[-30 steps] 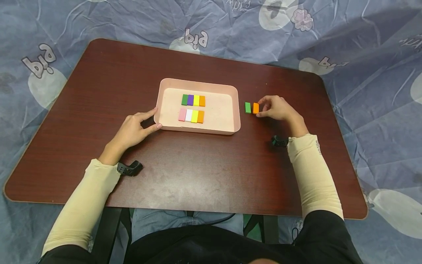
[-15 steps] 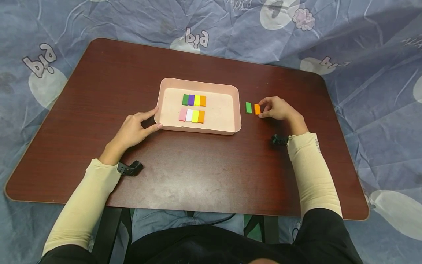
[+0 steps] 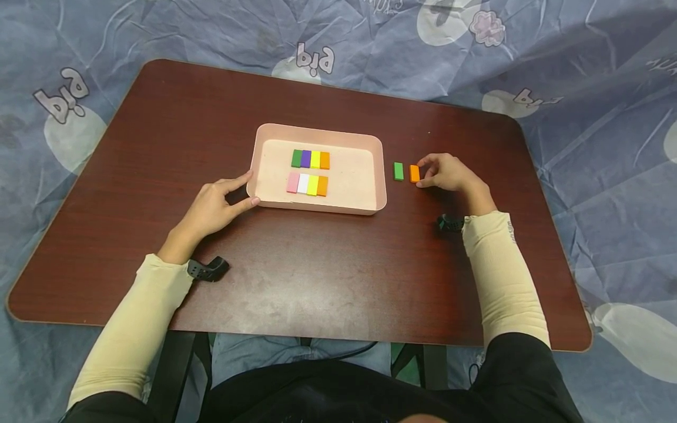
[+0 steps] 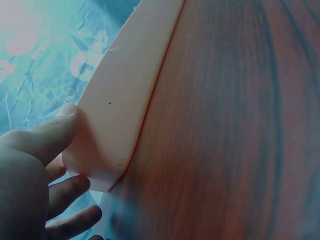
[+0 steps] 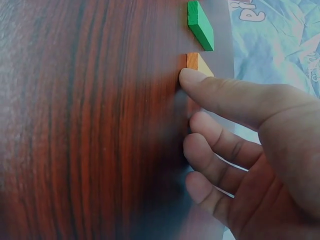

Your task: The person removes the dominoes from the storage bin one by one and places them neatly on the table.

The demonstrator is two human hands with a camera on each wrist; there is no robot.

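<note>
My left hand [image 3: 211, 205] grips the left end of a shallow pink tray [image 3: 344, 207], thumb at the near corner and index finger farther up the side. In the left wrist view the thumb lies against the tray's long wall [image 4: 120, 85]. To the tray's right, my right hand [image 3: 449, 173] pinches an orange block [image 3: 415, 173] between thumb and index finger, close over the table. The right wrist view shows the thumb covering part of that block [image 5: 192, 61]. A green block [image 3: 398, 171] lies just left of it, a small gap between them.
Two rows of coloured blocks lie inside the tray: a far row with a purple block [image 3: 306, 158] and a near row with a pink block [image 3: 292, 183]. The brown table [image 3: 317, 264] has rounded corners. Patterned blue cloth [image 3: 211, 35] surrounds it.
The orange block has shifted slightly right with my right hand, widening its gap from the green block. My left hand and the tray stay in place.
</note>
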